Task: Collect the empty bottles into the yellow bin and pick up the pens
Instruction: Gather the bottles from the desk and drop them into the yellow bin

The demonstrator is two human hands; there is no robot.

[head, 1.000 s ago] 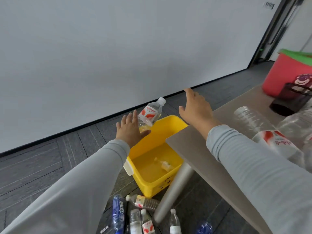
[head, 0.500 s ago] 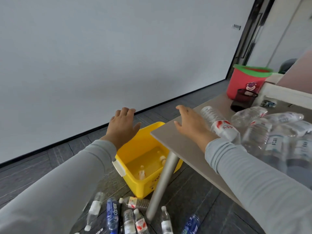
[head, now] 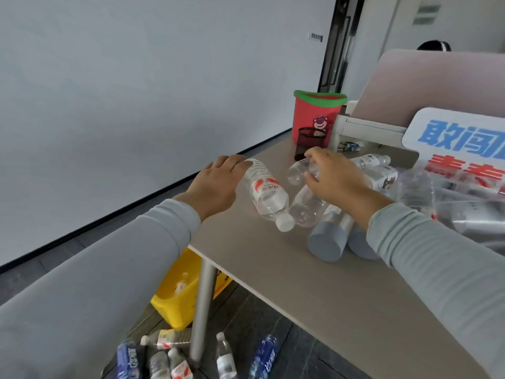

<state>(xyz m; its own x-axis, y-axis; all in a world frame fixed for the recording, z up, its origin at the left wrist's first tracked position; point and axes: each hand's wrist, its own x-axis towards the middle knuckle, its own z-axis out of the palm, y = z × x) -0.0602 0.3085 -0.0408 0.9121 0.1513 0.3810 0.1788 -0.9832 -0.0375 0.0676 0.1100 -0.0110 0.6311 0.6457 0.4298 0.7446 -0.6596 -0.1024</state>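
My left hand (head: 217, 184) reaches over the table's (head: 273, 263) left edge, its fingers touching the base of a red-labelled empty bottle (head: 266, 194) that lies on its side. My right hand (head: 337, 179) curls its fingers and thumb round a small clear bottle (head: 296, 172) further back. Several more empty bottles (head: 325, 233) lie packed together under and beside my right forearm. The yellow bin (head: 175, 302) stands on the floor under the table's corner with a bottle inside. I see no pens.
A red bucket with a green rim (head: 314, 116) and a black mesh cup (head: 311, 135) stand at the table's far end, next to a white sign (head: 459, 143). The table leg (head: 202, 310) rises beside the bin. Several bottles (head: 175, 354) lie on the floor around it.
Both hands have moved from above the yellow bin up over the table. The left hand now touches the red-labelled bottle and the right hand has closed round a clear one.
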